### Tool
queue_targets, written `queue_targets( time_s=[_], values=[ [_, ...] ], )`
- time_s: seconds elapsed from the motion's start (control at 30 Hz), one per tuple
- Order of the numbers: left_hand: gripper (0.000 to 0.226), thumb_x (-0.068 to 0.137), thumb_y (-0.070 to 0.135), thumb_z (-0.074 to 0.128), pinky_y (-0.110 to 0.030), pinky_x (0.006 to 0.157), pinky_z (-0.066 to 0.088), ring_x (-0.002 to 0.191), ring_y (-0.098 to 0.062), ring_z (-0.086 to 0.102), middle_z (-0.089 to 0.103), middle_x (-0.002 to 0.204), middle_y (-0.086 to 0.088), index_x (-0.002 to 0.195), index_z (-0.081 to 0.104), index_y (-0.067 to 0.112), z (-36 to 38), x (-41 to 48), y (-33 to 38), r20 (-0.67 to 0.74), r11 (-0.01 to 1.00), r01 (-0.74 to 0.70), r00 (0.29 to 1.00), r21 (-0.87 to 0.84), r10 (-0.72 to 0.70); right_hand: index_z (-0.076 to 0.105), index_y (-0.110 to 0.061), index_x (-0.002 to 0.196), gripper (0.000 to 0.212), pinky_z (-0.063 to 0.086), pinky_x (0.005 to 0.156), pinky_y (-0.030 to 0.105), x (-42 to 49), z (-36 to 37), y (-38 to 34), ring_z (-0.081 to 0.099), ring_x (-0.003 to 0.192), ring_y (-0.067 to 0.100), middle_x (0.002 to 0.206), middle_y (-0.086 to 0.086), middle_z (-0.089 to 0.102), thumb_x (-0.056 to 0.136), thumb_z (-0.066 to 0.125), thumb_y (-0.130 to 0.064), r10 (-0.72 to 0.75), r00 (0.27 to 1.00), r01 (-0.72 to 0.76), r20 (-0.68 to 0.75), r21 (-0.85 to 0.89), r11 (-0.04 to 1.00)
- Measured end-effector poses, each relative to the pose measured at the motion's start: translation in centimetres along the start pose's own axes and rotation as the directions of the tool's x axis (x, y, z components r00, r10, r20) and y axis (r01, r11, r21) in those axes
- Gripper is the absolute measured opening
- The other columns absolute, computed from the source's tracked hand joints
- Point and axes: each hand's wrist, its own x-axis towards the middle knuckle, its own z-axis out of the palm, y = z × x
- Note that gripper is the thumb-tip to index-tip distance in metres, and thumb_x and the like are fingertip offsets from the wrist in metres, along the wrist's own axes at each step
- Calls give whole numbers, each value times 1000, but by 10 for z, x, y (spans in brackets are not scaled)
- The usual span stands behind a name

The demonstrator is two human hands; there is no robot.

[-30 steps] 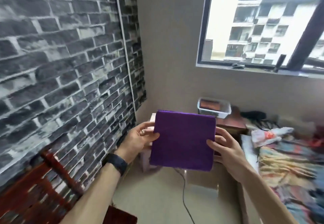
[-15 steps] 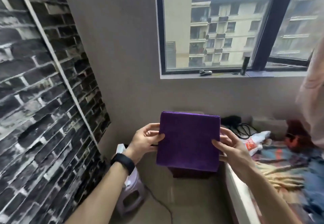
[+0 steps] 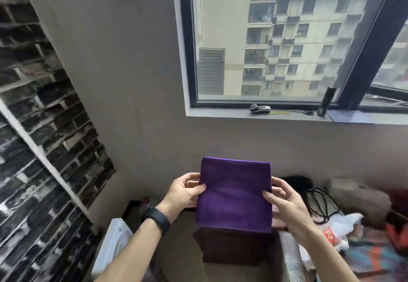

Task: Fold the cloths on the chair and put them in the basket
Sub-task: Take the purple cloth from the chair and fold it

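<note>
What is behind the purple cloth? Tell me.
Wall shows above the cloth, a dark brown stand below it. Left hand and right hand pinch its sides. The stand's top, and anything on it, is covered.

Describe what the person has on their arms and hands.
Both forearms are bare, with no sleeves in view. The left hand has a black band round its wrist, smooth and wide, like a watch or fitness tracker. The right hand and its wrist wear nothing. No gloves or rings show on either.
</note>
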Motion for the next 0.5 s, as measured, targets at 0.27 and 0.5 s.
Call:
queue_targets(
  time_s=[0.27,0.5],
  values=[
    [24,91,4,66,-28,54,55,77,-17,65,65,102,-9,114,62,5,-14,131,-64,-111,973,225,970,48,-218,64,-11,112,28,57,54,28,143,-10,75,72,69,11,102,17,68,91,61,7,246,969,-248,-35,-86,965],
    [22,94,5,61,-24,50,50,58,-9,57,61,89,-7,116,59,7,-35,252,-124,-150,865,477,877,155,-457,65,-15,112,23,59,77,57,246,-4,155,72,94,33,112,16,70,93,62,-2,532,833,-548,-152,-88,832]
  ],
)
